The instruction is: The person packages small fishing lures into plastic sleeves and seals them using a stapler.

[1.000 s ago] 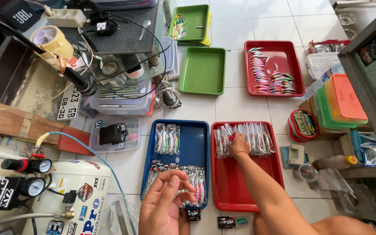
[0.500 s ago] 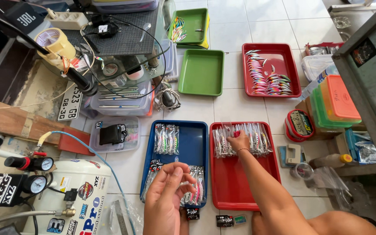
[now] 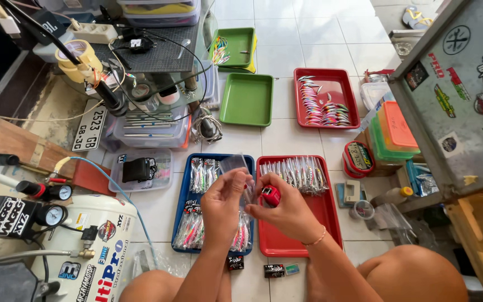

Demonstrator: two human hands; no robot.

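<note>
**Clear plastic sleeve held over the trays as both hands meet**

Clear plastic catches the light where my left hand (image 3: 223,206) pinches a small transparent packet (image 3: 236,166) between thumb and fingertips, raised above the inner edge of the blue tray (image 3: 184,210). My right hand (image 3: 287,211) is curled shut around a small red object (image 3: 270,196), just beside the left, the two nearly touching over the seam where the blue tray meets the red tray (image 3: 325,215).

The blue tray is crowded with packaged lures (image 3: 201,174) along its far and near ends; the red tray carries a row of them along its far edge only, leaving its near half bare. White tiled floor opens up ahead, between these trays and the green tray (image 3: 247,99) and the far red tray (image 3: 326,100) beyond. To the left, the white compressor tank (image 3: 93,246) and a grey tub (image 3: 160,168) hem things in; to the right, stacked coloured lids (image 3: 395,131) and a stickered metal panel (image 3: 465,84) stand close.

A second ago the right hand was stretched out over the red tray's row of lures; it has since drawn back to the left hand, and the packet has come up.
</note>
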